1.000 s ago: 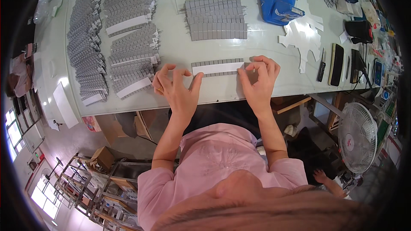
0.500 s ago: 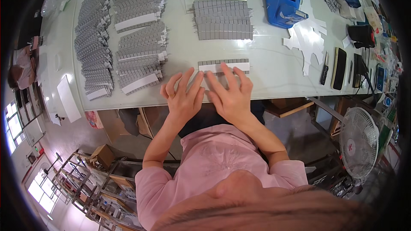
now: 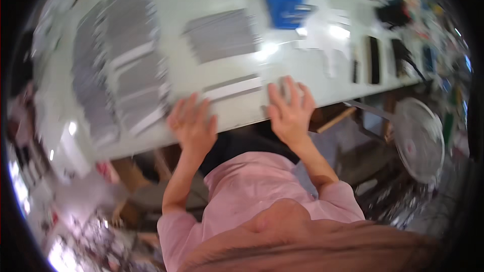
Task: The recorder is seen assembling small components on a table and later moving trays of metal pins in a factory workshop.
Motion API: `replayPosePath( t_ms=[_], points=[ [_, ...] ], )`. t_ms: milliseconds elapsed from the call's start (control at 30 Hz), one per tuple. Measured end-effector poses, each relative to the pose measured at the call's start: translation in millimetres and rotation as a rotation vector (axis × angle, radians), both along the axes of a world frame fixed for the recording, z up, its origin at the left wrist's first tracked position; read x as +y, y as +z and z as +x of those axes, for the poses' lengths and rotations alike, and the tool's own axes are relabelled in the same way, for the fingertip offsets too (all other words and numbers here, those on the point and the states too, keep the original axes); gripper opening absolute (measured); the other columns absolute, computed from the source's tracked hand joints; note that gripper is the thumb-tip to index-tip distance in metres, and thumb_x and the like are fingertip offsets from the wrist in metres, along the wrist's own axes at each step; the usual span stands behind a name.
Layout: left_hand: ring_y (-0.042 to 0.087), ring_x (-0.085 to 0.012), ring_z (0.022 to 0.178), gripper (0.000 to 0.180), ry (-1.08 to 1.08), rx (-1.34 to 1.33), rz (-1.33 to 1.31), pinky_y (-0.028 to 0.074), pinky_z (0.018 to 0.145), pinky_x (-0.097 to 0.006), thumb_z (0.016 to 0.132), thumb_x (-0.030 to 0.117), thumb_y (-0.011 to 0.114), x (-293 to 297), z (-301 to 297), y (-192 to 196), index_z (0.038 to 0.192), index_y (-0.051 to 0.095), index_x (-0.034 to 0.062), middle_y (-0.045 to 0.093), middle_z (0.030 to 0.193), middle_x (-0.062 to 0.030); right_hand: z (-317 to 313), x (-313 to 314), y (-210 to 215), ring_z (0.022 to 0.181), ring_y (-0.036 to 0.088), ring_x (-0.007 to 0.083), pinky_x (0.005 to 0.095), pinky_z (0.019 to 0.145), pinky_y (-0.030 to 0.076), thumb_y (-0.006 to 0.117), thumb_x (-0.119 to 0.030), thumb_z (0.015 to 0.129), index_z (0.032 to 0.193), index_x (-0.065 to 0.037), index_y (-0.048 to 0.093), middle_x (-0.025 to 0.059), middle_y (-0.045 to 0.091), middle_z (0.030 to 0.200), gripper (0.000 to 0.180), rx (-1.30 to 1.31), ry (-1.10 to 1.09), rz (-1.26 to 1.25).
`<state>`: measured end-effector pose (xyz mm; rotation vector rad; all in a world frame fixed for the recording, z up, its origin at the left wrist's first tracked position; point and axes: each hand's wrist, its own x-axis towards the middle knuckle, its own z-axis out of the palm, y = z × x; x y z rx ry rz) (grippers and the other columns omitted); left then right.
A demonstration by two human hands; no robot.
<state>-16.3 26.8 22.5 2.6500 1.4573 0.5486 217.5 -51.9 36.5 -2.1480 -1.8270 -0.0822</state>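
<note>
A short grey segmented strip with a white band [image 3: 233, 87] along it lies near the table's front edge. My left hand [image 3: 192, 126] is at its left end, fingers spread; whether a fingertip touches the strip is too blurred to tell. Off the strip's right end, my right hand [image 3: 291, 113] has its fingers apart and holds nothing. Beyond the strip lies a block of similar grey strips [image 3: 222, 36], laid side by side. Long rows of grey strips [image 3: 132, 17] cover the table's left part, some with white bands.
A blue tape dispenser [image 3: 283, 5] stands at the back, with white paper pieces [image 3: 322, 43] beside it. Farther right are a black phone [image 3: 373, 60] and a slim dark knife [image 3: 355, 66]. A fan [image 3: 417, 140] stands below the table's right side.
My hands have come off the middle of the strip and moved apart, one toward each end. The whole view has turned and is now smeared by motion.
</note>
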Motion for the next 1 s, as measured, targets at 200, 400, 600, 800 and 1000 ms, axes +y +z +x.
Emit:
replayPosePath(
  t_ms=[200, 400, 600, 800, 1000],
  points=[
    [0.039, -0.0373, 0.135, 0.067, -0.136, -0.001, 0.005, 0.029, 0.106, -0.054, 0.092, 0.054, 0.055, 8.8, 36.1, 9.0, 0.138, 0.048, 0.0061, 0.045, 0.144, -0.015, 19.5, 2.1, -7.2, 0.118, 0.046, 0.0362, 0.0477, 0.098, 0.036, 0.064, -0.031, 0.082, 0.128, -0.018, 0.061, 0.0131, 0.048, 0.139, 0.048, 0.165, -0.013, 0.147],
    [0.044, -0.0325, 0.134, 0.067, -0.334, 0.092, 0.028, 0.027, 0.109, -0.054, 0.089, 0.055, 0.058, 0.1, 30.0, -3.8, 0.134, 0.052, 0.0052, 0.052, 0.14, -0.0112, 36.7, -2.9, -10.3, 0.117, 0.048, 0.0368, 0.0476, 0.098, 0.037, 0.065, -0.029, 0.08, 0.125, -0.014, 0.061, 0.0145, 0.051, 0.135, 0.047, 0.159, -0.064, 0.239],
    [0.058, -0.0213, 0.121, 0.031, -0.451, -0.109, 0.105, 0.041, 0.101, -0.044, 0.083, 0.012, 0.065, -39.9, -17.6, -22.0, 0.114, 0.067, 0.0096, 0.062, 0.126, -0.0067, 32.2, -3.1, -5.8, 0.12, 0.048, 0.0404, 0.0542, 0.101, 0.036, 0.056, -0.026, 0.089, 0.129, -0.004, 0.057, 0.0206, 0.054, 0.128, 0.046, 0.024, 0.004, 0.11],
    [0.063, -0.0185, 0.11, 0.028, -0.116, -0.057, 0.297, 0.043, 0.099, -0.039, 0.083, 0.012, 0.063, -32.5, -67.4, 13.7, 0.111, 0.067, 0.0077, 0.067, 0.115, -0.005, 34.4, -1.8, -11.2, 0.118, 0.043, 0.0379, 0.0483, 0.1, 0.036, 0.05, -0.021, 0.095, 0.128, -0.005, 0.06, 0.0191, 0.049, 0.136, 0.038, 0.179, 0.058, 0.245],
    [0.064, -0.0197, 0.105, 0.028, 0.177, 0.158, 0.448, 0.043, 0.099, -0.039, 0.082, 0.007, 0.062, 8.7, -142.7, 22.5, 0.11, 0.067, 0.0033, 0.068, 0.112, -0.0058, 14.2, 10.9, -9.1, 0.117, 0.042, 0.0368, 0.0475, 0.1, 0.035, 0.049, -0.021, 0.096, 0.127, -0.004, 0.06, 0.0185, 0.049, 0.137, 0.037, 0.203, 0.122, 0.249]
  ],
)
